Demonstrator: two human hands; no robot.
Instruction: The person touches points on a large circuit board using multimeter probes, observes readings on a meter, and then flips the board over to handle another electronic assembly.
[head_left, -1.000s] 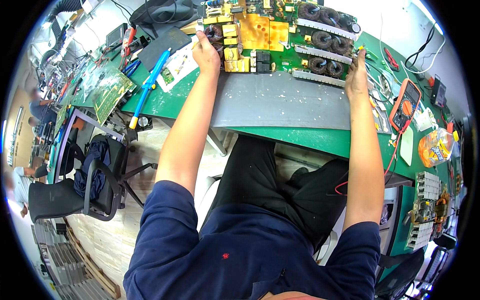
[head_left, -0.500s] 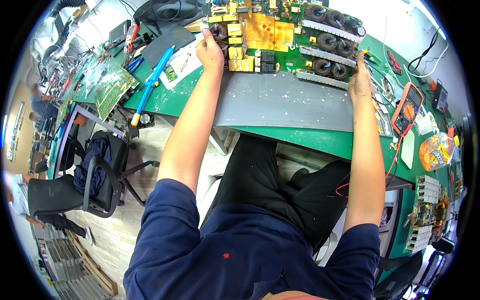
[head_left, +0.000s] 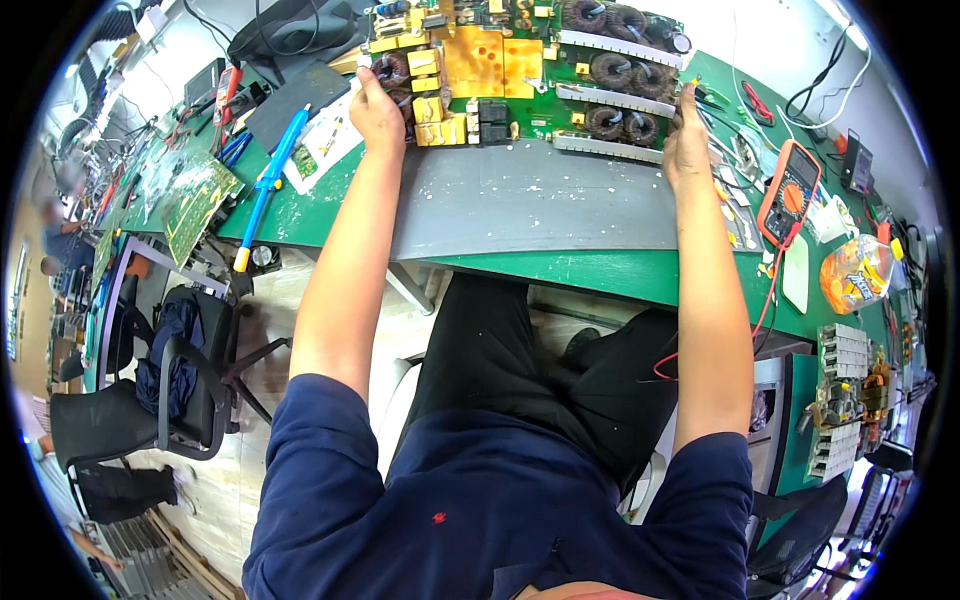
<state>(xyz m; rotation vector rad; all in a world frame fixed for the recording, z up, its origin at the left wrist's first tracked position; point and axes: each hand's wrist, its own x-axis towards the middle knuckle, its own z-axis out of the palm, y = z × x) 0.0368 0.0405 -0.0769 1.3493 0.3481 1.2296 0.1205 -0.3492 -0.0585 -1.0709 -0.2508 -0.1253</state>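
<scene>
A large green circuit board lies across the far part of a grey mat, its far edge cut off by the picture. It carries yellow block components, dark wound coils and long pale heat sinks. My left hand grips the board's left edge, thumb on top beside a coil. At the opposite edge, my right hand holds on by the heat sink ends, fingers pointing away from me. The undersides of both grips are hidden.
Left of the mat lie a blue solder sucker and another circuit board. An orange multimeter with a red lead, a plastic bottle and a further board stand right. An office chair is at left; people are beyond it.
The whole scene has shifted left in the picture as the view turned. Both hands keep their grip on the board's edges. At far left, a person has moved.
</scene>
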